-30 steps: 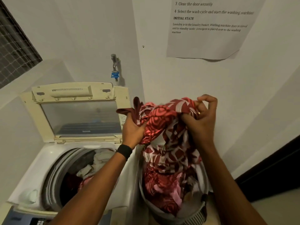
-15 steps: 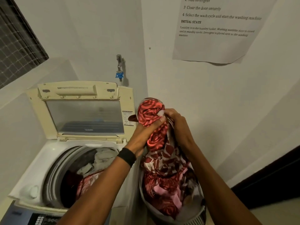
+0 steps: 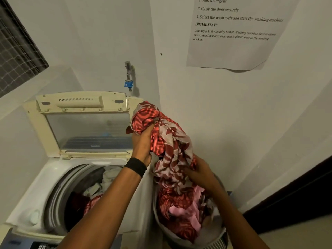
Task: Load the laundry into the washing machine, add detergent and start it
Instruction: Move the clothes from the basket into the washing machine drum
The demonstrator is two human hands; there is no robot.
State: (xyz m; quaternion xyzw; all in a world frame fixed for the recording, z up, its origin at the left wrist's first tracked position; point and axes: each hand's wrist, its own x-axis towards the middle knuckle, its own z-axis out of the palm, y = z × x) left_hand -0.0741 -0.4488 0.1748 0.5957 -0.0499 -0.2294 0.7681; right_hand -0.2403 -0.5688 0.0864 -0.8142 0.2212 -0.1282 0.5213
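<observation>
A top-loading washing machine (image 3: pixel 43 191) stands at the left with its lid (image 3: pixel 53 126) raised; white and red clothes (image 3: pixel 100 187) lie in the drum. Right of it a grey laundry basket (image 3: pixel 212 239) holds more red and pink laundry (image 3: pixel 183 212). A long red and beige patterned cloth (image 3: pixel 170 141) hangs from above the basket down into it. My left hand (image 3: pixel 142 142) grips its bunched top beside the lid. My right hand (image 3: pixel 199 172) holds the cloth lower down, just above the basket. No detergent is visible.
A tap with a blue tag (image 3: pixel 128 83) sticks out of the wall behind the machine. An instruction sheet (image 3: pixel 233 33) hangs on the wall. The machine's control panel (image 3: pixel 27 244) shows at the bottom left. A dark window grille (image 3: pixel 16 56) is at upper left, a dark doorway (image 3: pixel 296 203) at lower right.
My right hand has let go of the cloth's top and dropped down to grip it lower, near the basket. My left hand has kept the bunched top raised.
</observation>
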